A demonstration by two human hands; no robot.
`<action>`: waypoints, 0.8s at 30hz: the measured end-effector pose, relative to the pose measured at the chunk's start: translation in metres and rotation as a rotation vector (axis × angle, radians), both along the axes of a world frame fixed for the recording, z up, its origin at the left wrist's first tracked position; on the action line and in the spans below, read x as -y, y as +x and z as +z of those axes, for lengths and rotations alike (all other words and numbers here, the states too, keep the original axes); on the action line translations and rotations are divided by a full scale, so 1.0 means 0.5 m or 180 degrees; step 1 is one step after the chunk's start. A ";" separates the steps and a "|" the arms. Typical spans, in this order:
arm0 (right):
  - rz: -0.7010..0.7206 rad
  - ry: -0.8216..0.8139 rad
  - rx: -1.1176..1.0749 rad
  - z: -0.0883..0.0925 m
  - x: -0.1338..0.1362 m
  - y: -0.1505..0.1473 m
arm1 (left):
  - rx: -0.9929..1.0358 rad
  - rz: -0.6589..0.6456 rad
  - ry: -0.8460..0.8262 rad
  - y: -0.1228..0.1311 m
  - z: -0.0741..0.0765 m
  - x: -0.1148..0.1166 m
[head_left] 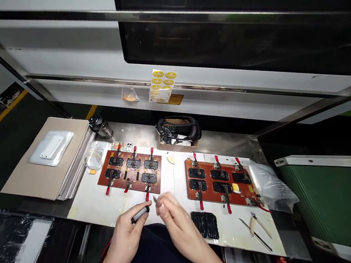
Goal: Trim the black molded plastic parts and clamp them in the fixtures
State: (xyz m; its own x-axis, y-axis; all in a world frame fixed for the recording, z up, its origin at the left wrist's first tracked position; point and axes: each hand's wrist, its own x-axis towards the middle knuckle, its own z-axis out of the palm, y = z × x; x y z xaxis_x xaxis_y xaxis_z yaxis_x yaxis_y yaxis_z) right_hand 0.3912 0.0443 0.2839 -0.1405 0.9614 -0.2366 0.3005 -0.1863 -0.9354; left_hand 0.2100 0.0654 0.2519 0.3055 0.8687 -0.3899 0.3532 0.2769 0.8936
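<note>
My left hand (127, 234) is closed around a small grey-and-black block-shaped part (140, 214), held between thumb and fingers above the table's front edge. Just to its right, my right hand (178, 222) is pinched, its fingertips slightly blurred. A small greyish tip shows at those fingers, too unclear to name. Beyond the hands lies a reddish-brown fixture board (132, 182) with red-handled toggle clamps pressing on black plastic parts. A second such board (193, 195) lies to the right, with a yellow-and-white piece (235, 188) on it. Two black ribbed parts (205, 225) lie beside my right hand.
Cutting nippers (258, 225) and tweezers (255, 235) lie at the table's right front. A clear plastic bag (272, 186) borders the right board. Stacked cardboard (34, 173), a dark jar (101, 128) and an open box (178, 133) stand behind. A green conveyor (332, 202) runs at right.
</note>
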 end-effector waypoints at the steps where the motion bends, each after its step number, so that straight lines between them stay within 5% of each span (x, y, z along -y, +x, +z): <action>1: 0.0133 -0.0087 0.0034 0.000 0.008 -0.010 | -0.0069 0.0000 0.0072 -0.001 0.001 0.000; 7: 0.0558 -0.0026 0.0687 -0.007 0.036 -0.067 | -0.0049 -0.0142 0.0206 0.002 0.016 0.004; 24: 0.0664 0.0055 0.1064 0.006 0.029 -0.069 | -0.0151 -0.0211 0.0327 -0.001 0.015 0.007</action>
State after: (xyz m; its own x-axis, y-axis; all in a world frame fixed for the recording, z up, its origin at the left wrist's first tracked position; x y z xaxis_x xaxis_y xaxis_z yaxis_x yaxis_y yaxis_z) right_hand 0.3568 0.0297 0.2867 -0.2511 0.9246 -0.2865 0.6189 -0.0742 -0.7820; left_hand 0.2096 0.0618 0.2595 0.3469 0.8834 -0.3152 0.4103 0.1593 0.8979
